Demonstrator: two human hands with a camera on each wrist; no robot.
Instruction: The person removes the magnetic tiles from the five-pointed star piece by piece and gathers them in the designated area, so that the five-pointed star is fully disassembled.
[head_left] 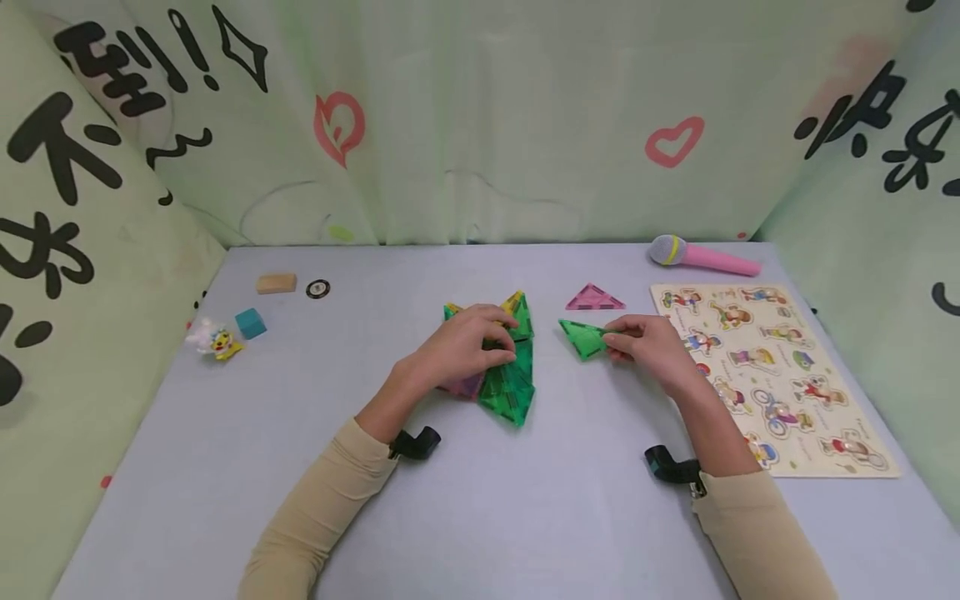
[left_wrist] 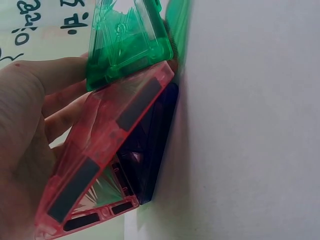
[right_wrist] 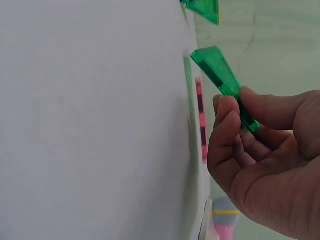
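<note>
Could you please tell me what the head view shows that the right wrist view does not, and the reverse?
Only the head view shows the left hand resting on the cluster of magnetic tiles, the wooden puzzle board, and the teal cube, wooden block and small toy figure at the table's left. Only the right wrist view shows the thumb and fingers pinching the tile's edge, lifted off the table. Both show the right hand holding the green triangle tile, the pink triangle tile and the toy microphone.
</note>
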